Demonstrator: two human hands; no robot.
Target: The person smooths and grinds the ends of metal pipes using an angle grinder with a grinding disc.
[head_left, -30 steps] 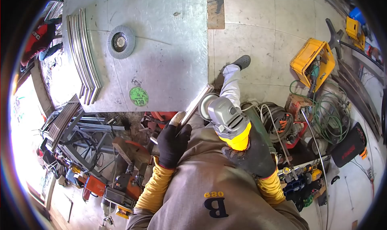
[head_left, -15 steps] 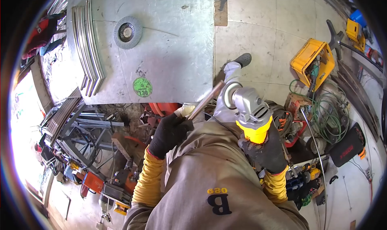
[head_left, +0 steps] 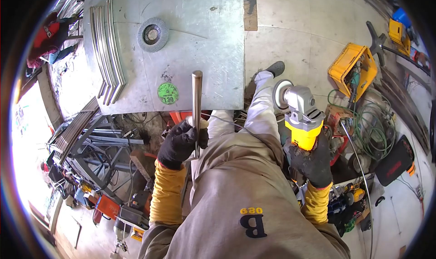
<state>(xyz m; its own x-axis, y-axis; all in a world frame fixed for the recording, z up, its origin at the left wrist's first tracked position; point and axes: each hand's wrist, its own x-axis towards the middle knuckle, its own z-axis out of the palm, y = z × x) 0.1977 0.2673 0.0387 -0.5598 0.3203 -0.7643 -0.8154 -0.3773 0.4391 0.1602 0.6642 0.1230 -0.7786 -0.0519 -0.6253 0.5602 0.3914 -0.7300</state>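
Note:
My left hand point(head_left: 181, 142), in a dark glove, is wrapped round a shiny metal bar point(head_left: 196, 95) that stands nearly upright in the view. The bar's upper end reaches over the front edge of the metal table point(head_left: 204, 41). In my gloved right hand point(head_left: 313, 161) is a yellow and grey angle grinder point(head_left: 305, 118), held by its yellow body. Its round pale disc point(head_left: 282, 94) faces left, apart from the bar. Several bent metal bars point(head_left: 105, 50) lie on the table beside a loose flap disc point(head_left: 153, 34) and a green round sticker point(head_left: 167, 93).
A yellow crate point(head_left: 352, 73) and coiled green hoses point(head_left: 372, 127) are on the floor at the right. Steel frames point(head_left: 97, 145) and an orange tool point(head_left: 107, 206) stand at the lower left. At the far upper left is a person in red point(head_left: 47, 36).
The bar has swung from a slant to nearly upright and away from the disc. My right hand has moved right with the grinder. My left hand has shifted slightly left.

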